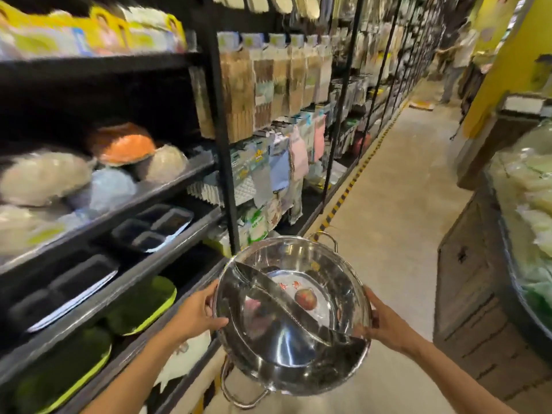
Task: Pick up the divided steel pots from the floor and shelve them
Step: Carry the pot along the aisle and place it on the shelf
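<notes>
A shop aisle with a concrete floor (397, 186) runs ahead of us, black shelves (167, 231) on our left stocked with wrapped goods, a wooden crate (475, 300) on our right. We hold one pot (294, 315) in the air over the aisle, beside the lower shelves, tilted so its inside faces us. Our left hand (195, 312) grips the left rim, thumb inside the wall; our right hand (385, 321) is closed on the right rim, so both grips are clenched on the pot. It is round, shallow, polished steel, split by one curved divider (286, 300) into two compartments. We count two wire loop handles, one at the far edge (327, 236) and one at the near edge (239, 392). A round sticker showing a reddish fruit (305, 297) lies in the right-hand compartment, with red characters beside it that are too blurred to read. On the shelves we see three black sectioned trays (153, 227) and two green mats (140, 303). A person (457, 61) stands far down the aisle, blurred.
</notes>
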The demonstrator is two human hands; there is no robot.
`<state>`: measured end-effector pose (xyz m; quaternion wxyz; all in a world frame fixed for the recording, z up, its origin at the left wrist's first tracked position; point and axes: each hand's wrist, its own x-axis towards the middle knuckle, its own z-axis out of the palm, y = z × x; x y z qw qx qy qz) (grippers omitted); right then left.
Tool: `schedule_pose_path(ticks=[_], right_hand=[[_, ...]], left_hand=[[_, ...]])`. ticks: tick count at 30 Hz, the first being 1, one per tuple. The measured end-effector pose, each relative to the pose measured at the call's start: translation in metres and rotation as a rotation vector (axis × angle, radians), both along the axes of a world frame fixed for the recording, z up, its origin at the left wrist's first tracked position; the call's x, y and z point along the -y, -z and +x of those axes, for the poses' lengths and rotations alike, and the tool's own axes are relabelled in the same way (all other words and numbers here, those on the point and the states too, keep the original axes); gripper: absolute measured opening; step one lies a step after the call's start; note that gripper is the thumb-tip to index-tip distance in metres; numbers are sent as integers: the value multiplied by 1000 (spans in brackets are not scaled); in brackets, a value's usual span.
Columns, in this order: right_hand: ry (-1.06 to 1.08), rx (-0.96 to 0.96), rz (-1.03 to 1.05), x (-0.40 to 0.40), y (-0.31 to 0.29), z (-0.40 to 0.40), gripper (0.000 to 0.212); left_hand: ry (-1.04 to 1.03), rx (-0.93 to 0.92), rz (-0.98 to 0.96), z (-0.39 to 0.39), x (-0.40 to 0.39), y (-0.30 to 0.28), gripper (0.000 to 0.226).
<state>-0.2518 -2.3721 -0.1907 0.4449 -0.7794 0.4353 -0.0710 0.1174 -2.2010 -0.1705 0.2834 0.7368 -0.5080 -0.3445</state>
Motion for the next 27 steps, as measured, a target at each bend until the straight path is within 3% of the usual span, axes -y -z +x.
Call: schedule_pose_path(ticks=[5,11,14,16,21,24,27], right_hand=[[-346,-23,32,-2,3,71,93],[-726,36,30,-81,-8,168,103],[-911,46,67,-139,-9,215,115],[-1004,23,96,-184,-3,243,114],[-1289,28,23,-329,14,296,101],[-1502,35,48,-436,12,314,108],[-1751,87,33,-541,15,323,100]], left_hand=[[-320,-26,15,-4,-123,18,94],[-695,-51,-96,-32,-292,33,98],[-917,-58,-97,-59,-377,39,79],[-1063,-46,-78,-82,-431,41,70],[-1389,-39,4,-162,-568,32,90],[-1581,5,38,-222,-643,24,85],[-1779,61,69,-286,-705,15,85]])
